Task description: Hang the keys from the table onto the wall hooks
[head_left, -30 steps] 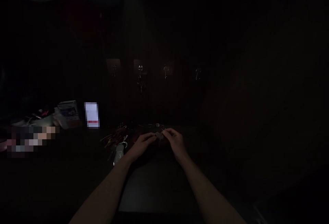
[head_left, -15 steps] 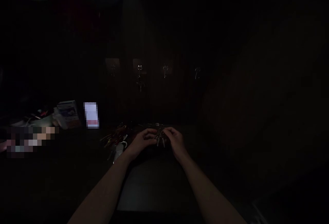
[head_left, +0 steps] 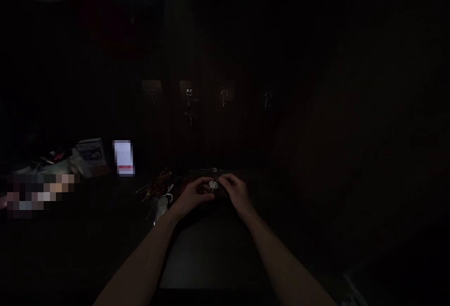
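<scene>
Keys [head_left: 213, 185], seemingly, sit at the frame's lower centre, pinched by our right hand [head_left: 238, 190]; our left hand [head_left: 191, 197] curls alongside, whether gripping we cannot tell. We should pinch firmly, turning each singly.

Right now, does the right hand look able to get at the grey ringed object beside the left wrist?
Probably not directly: the left hand and left wrist lie between the right hand and the grey ringed object. The right hand is also at a small shiny piece.
</scene>
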`<state>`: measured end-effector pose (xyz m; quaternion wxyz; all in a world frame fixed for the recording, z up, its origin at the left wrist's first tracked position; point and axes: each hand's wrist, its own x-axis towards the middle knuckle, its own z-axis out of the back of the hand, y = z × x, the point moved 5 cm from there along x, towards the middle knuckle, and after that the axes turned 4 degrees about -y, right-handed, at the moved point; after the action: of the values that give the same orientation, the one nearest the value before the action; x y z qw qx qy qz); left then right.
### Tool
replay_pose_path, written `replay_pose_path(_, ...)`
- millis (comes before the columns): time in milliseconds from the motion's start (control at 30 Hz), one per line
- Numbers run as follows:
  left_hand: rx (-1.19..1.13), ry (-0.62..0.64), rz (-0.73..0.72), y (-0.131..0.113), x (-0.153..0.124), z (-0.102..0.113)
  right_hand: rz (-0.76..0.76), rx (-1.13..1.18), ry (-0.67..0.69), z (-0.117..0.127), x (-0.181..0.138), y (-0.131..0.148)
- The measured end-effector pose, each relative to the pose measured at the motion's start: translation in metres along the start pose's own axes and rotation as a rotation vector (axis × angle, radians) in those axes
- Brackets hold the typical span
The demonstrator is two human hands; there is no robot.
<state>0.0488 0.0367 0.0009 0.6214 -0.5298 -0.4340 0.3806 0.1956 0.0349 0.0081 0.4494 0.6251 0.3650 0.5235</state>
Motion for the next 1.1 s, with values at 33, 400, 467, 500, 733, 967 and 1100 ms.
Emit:
replay_pose_path(33, 0.021, 0.003, -0.012, -0.001, -0.001, 0.0, 0.021, -0.021, 0.009, -0.001, -0.001, 0.001)
replay_pose_path(400, 0.301, -0.21, -0.235, -0.014, -0.006, 0.008, 0.187, -0.189, 0.092, -0.011, -0.011, 0.015)
replay_pose_path(467, 0.31, -0.256, -0.247, -0.015, -0.007, 0.009, 0.197, -0.184, 0.086, -0.011, -0.012, 0.017)
replay_pose_path(500, 0.306, -0.269, -0.251, -0.017, -0.007, 0.009, 0.195, -0.178, 0.081, -0.011, -0.012, 0.017)
replay_pose_path(733, 0.218, -0.404, -0.256, -0.041, 0.002, 0.018, 0.133, -0.133, -0.033, -0.001, -0.003, 0.001)
replay_pose_path(967, 0.258, -0.57, -0.341, -0.092, 0.029, 0.06, 0.125, -0.091, -0.07, 0.002, 0.002, -0.006)
replay_pose_path(1100, 0.34, -0.684, -0.465, -0.136, 0.049, 0.086, 0.119, -0.124, -0.058, 0.001, 0.002, -0.007)
